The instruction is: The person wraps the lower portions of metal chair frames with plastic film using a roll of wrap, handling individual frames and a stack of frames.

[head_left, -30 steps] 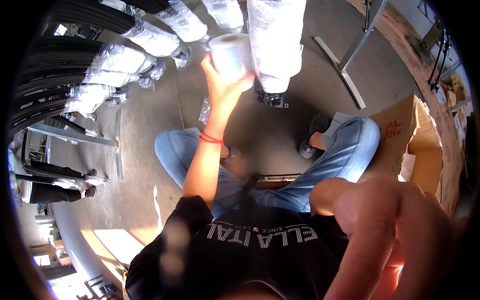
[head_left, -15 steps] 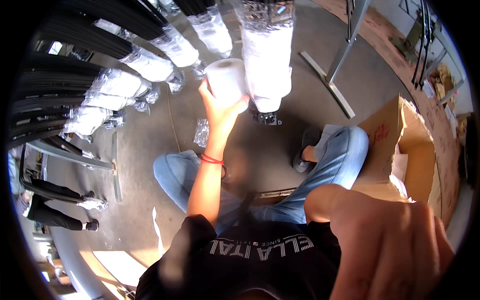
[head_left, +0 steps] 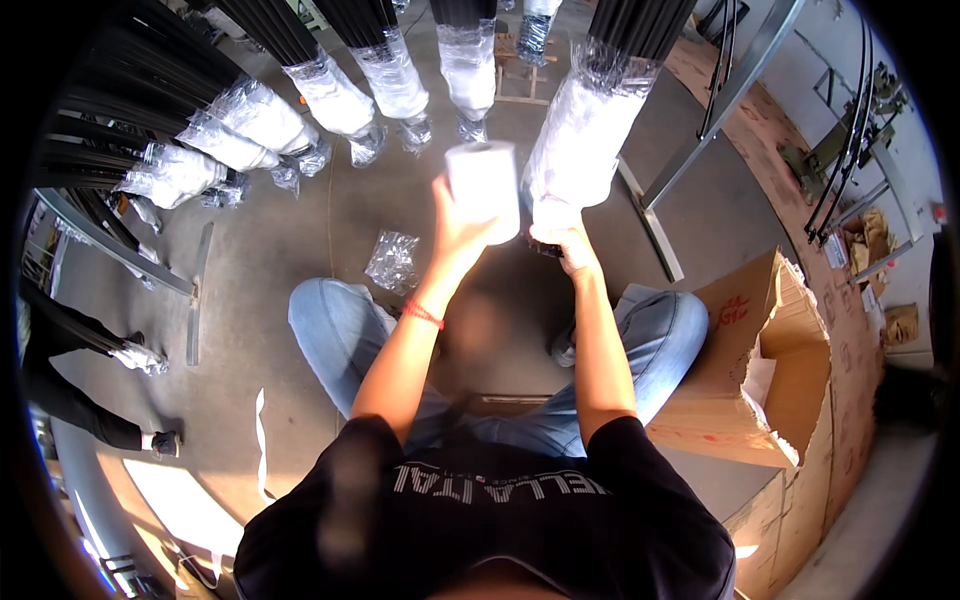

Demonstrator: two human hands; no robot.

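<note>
Roll of plastic film (head_left: 485, 188), upper centre of the frame, with its long axis nearly upright and its top leaning slightly left. The left hand (head_left: 460, 234), the nearer of the two, holds it from below, thumb and fingers curled around opposite sides. Immediately to its right, a film-wrapped bundle of black tubes (head_left: 585, 130) slants from upper right toward centre; contact between them cannot be told. The right hand (head_left: 572, 242) bends its fingers at the bundle's lower end, down and right of the roll; what they pinch, if anything, is unclear.
</note>
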